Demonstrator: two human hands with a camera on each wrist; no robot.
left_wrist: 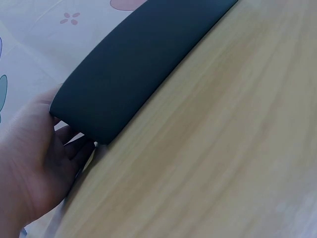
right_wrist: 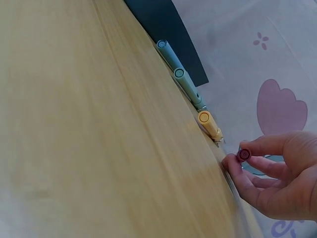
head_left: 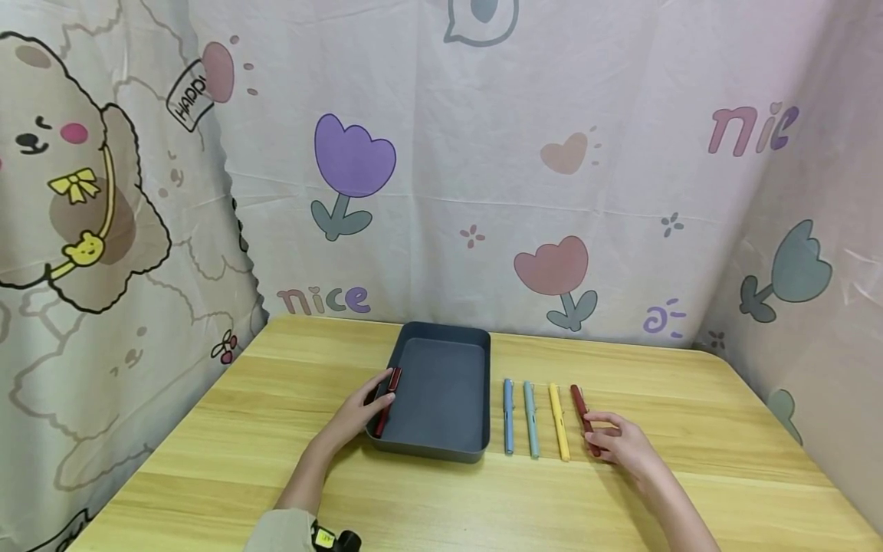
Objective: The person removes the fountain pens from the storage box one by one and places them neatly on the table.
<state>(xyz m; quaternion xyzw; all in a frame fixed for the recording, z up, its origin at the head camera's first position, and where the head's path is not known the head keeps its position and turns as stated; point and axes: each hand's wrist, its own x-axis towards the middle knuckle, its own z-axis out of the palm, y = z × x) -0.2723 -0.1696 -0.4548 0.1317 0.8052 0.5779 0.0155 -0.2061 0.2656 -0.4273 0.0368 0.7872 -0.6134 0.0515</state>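
A dark grey tray point(head_left: 441, 452) stands on the table, and my left hand point(head_left: 359, 406) grips its left wall, thumb over the rim and fingers along the outside. In the left wrist view, that hand point(left_wrist: 47, 158) shows at the tray's wall point(left_wrist: 124, 74). Inside the tray, along its left side, lies a dark red pen point(head_left: 382, 420), partly covered by the thumb. My right hand point(head_left: 624, 445) pinches another dark red pen point(head_left: 578, 399) between thumb and fingers, at the right end of the pen row. The right wrist view shows the end of this pen point(right_wrist: 244, 154) between the fingertips.
Right of the tray, a blue pen point(head_left: 508, 418), a light green pen point(head_left: 531, 422) and a yellow pen point(head_left: 559, 423) lie side by side on the wooden table point(head_left: 483, 506). A printed curtain point(head_left: 455, 153) hangs behind the table and along both sides.
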